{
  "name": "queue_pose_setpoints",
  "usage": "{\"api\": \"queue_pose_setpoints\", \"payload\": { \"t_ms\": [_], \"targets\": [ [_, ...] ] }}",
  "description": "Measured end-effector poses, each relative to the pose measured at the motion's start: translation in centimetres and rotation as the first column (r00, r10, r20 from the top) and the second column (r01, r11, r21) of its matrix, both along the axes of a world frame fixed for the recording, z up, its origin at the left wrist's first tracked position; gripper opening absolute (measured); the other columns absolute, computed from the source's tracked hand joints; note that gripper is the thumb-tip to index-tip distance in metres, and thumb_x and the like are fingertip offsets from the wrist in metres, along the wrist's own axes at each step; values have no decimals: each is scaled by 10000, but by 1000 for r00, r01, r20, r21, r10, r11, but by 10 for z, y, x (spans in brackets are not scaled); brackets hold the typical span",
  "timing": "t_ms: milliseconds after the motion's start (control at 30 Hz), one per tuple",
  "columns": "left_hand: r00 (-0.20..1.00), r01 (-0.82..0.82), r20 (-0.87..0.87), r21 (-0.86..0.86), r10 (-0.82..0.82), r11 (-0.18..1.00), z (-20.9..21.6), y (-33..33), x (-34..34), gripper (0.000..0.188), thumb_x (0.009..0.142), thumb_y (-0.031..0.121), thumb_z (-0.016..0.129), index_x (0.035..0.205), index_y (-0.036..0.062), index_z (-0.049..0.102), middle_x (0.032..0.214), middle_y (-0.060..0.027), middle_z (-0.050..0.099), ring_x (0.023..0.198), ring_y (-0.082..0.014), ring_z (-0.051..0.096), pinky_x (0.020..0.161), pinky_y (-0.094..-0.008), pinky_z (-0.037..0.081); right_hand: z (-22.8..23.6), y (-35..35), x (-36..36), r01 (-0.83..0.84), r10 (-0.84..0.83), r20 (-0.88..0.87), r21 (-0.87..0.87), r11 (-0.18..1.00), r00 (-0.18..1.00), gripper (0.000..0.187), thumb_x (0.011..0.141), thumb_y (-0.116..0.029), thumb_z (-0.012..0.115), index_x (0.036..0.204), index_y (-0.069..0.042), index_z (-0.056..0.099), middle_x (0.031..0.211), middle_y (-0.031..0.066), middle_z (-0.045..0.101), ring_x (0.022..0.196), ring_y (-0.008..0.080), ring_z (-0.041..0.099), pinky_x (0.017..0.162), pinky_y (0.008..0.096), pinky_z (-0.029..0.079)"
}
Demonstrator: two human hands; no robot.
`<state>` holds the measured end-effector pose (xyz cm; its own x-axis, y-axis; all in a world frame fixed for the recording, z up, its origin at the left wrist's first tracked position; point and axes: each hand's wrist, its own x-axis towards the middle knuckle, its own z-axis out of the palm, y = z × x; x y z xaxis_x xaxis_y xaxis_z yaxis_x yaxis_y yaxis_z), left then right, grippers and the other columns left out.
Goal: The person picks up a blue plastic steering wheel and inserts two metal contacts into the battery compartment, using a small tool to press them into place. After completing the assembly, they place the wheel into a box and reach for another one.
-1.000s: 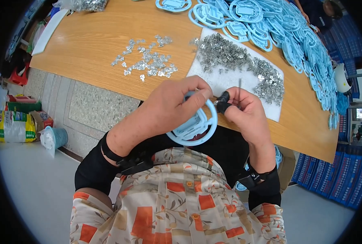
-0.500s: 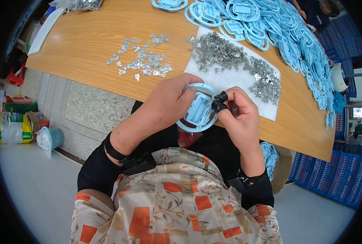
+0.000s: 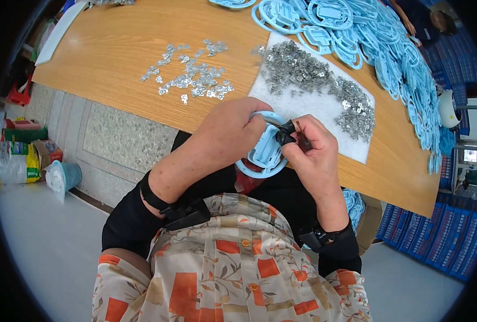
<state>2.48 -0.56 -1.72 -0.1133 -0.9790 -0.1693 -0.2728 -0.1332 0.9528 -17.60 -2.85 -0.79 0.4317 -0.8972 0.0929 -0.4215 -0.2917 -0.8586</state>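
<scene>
My left hand [image 3: 230, 126] grips the upper left rim of a light-blue plastic ring-shaped part [image 3: 263, 152] with a rectangular housing in its middle, just off the table's near edge above my lap. Black wrapping covers the thumb and a fingertip of my right hand [image 3: 316, 145]. Those tips are pinched together over the right side of the housing; anything between them is too small or hidden to tell. Beyond my hands, small metal tabs [image 3: 195, 80] lie scattered on the wooden table. A denser heap of metal tabs [image 3: 297, 70] rests on a white foam sheet [image 3: 335, 115] to the right.
A big pile of light-blue plastic parts [image 3: 389, 59] covers the table's far right. Another person [image 3: 426, 24] is beyond it. Blue stacked trays [image 3: 437, 231] and a cardboard box [image 3: 371, 225] stand on the right, a blue basket [image 3: 71, 174] on the left floor.
My right fingertips have shifted slightly left, further over the housing. The blue part has tilted a little in my left hand. The table scene has shifted slightly in view.
</scene>
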Motion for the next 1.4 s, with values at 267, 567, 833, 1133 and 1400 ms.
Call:
{"api": "queue_pose_setpoints", "payload": {
  "t_ms": [267,567,833,1133,1400],
  "targets": [
    [1000,-13,-3,-37,13,999,-5,-1,0,298,963,116,475,1144,-48,646,823,-77,680,621,-115,634,536,-267,534,20,18,13,-149,-41,-388,-446,882,921,298,707,-17,718,987,-64,630,861,108,597,808,318,637,673,406,534],
    [1000,-8,-3,-21,8,1000,-7,-2,0,303,963,121,477,1150,-47,646,854,-85,696,640,-121,654,544,-267,541,34,27,-5,41,-124,-493,-176,983,861,358,837,-82,673,1168,-55,538,848,170,659,804,417,648,695,493,496],
    [1000,-10,3,-30,10,999,-9,-2,0,291,967,122,484,1147,-37,649,882,-86,699,666,-122,662,559,-271,549,31,28,-10,-184,-58,-557,-368,912,829,302,800,-80,707,1088,-140,642,817,95,671,748,323,668,613,418,518],
    [1000,-12,20,-30,12,999,-7,-1,0,291,963,120,486,1149,-34,649,870,-91,702,673,-128,666,574,-275,554,37,27,0,-214,-96,-570,-452,866,816,346,727,19,707,1044,-119,692,728,87,611,674,296,639,566,400,498],
    [999,-8,43,-57,10,998,-6,-1,1,290,957,119,485,1131,-35,659,859,-109,704,686,-149,674,611,-297,560,44,26,7,-350,-133,-688,-515,783,714,275,722,-58,688,992,-112,674,725,55,572,673,242,625,548,362,494]
  ]
}}
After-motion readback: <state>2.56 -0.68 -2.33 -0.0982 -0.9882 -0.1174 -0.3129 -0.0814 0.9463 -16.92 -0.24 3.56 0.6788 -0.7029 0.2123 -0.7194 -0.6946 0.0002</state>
